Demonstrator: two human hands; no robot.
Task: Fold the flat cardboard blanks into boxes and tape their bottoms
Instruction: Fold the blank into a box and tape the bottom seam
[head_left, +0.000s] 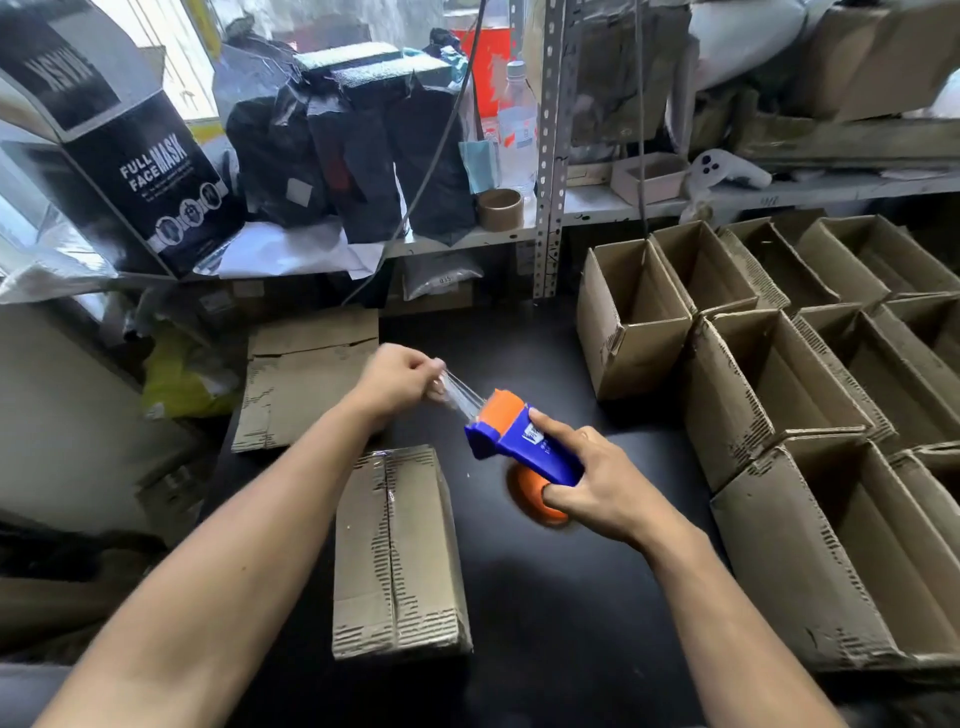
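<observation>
Black surface (545, 597): taped box (397, 556) at 6 o'clock. R hand (597, 486) grip clamped on tape dispenser (522, 441). L hand (400, 379) pinches tape end (457, 397).

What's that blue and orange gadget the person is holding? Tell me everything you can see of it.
It is a tape dispenser, blue plastic with orange parts: an orange guard at its front and an orange round hub below. The right hand grips its blue handle above the black table. Clear tape stretches from its front to the left hand, which pinches the end.
</observation>
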